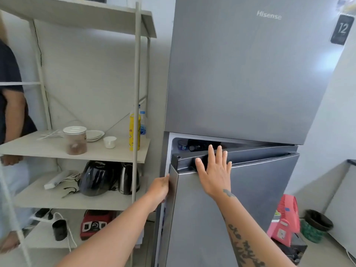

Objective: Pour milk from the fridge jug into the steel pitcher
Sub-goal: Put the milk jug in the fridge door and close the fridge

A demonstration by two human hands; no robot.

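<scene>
A tall grey fridge (246, 74) fills the middle of the head view. Its lower door (250, 199) stands slightly ajar, hinged on the right. My left hand (159, 189) grips the door's left edge, fingers curled behind it. My right hand (215, 172) lies flat with straight fingers on the door's top front, by the dark handle recess. Through the gap at the top I see dark items inside (192, 146). No milk jug or steel pitcher is in view.
A pale shelf unit (77, 149) stands left of the fridge with a jar, bowls, a cup, bottles, a helmet and a kettle. Another person (11, 105) stands at the far left. A pink fan (287, 218) and a dark bin (316, 226) sit at the lower right.
</scene>
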